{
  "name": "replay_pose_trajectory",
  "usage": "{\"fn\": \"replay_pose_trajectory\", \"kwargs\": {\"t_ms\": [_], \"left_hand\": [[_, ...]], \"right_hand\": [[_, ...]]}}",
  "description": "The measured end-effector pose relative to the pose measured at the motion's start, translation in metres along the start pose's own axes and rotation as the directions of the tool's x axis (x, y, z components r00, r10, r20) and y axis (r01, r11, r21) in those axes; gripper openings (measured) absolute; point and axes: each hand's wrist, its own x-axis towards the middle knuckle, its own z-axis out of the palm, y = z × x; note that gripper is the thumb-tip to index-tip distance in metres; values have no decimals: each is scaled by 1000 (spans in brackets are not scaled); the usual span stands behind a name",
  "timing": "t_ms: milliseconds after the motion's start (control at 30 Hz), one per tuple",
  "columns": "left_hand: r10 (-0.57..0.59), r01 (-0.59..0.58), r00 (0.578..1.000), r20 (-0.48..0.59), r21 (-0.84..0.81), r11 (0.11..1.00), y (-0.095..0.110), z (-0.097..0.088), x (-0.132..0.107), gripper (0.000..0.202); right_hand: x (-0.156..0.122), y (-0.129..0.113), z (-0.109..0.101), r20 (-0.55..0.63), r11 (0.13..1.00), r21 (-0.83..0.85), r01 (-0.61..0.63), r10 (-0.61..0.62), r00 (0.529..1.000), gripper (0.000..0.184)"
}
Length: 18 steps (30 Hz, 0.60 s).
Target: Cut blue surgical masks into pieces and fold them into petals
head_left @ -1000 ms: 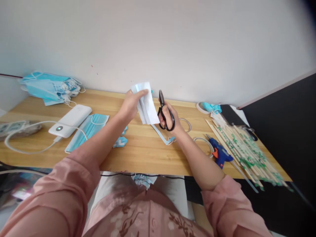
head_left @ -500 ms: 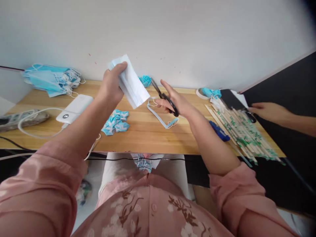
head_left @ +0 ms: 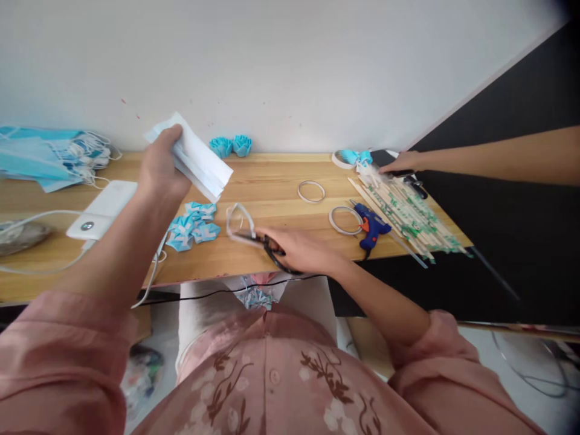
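Note:
My left hand [head_left: 161, 166] is raised above the wooden table [head_left: 272, 181], its fingers closed on a folded white mask piece [head_left: 199, 158]. Low near the table's front edge, my right hand [head_left: 296, 249] lies over black scissors [head_left: 272, 249], fingers around the handles. Its fingertips touch a cut-off mask edge strip with ear loop [head_left: 238, 222]. Small folded blue pieces [head_left: 193, 222] lie just left of that strip.
Another person's hand [head_left: 403, 162] reaches in from the right over a bundle of wooden sticks [head_left: 408, 211]. A blue glue gun [head_left: 371, 225], tape rings [head_left: 310, 191], two blue fabric flowers [head_left: 231, 145], a white power bank [head_left: 102, 208] and a stack of masks [head_left: 49, 157] share the table.
My right hand dropped with the scissors from mid-air to the table's front edge. My left hand carried the white piece up and left. The other person's hand reached further in.

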Motion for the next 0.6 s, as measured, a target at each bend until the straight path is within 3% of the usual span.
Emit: {"fn": "replay_pose_trajectory", "kwargs": {"t_ms": [100, 200, 267, 400, 500, 600], "left_hand": [[-30, 27, 998, -49, -62, 998, 3, -5, -6, 9], [-62, 61, 998, -19, -58, 996, -2, -14, -1, 14], [-66, 67, 996, 54, -25, 997, -8, -21, 4, 26], [-76, 66, 984, 162, 66, 996, -20, -25, 9, 46], [-125, 115, 979, 158, 68, 991, -24, -19, 4, 47], [-180, 166, 961, 210, 82, 983, -24, -11, -2, 42]], "right_hand": [[-35, -25, -5, 154, 950, 284, 130, -179, 972, 64], [-66, -37, -14, 242, 943, 321, 90, -174, 955, 61], [-81, -34, -17, 273, 960, 277, 31, -110, 956, 62], [-93, -16, -11, 204, 987, 159, -31, -2, 979, 67], [-91, -9, -9, 199, 1000, -12, -21, 23, 980, 59], [-89, -7, -21, 268, 992, -124, -24, 57, 962, 56]]}}
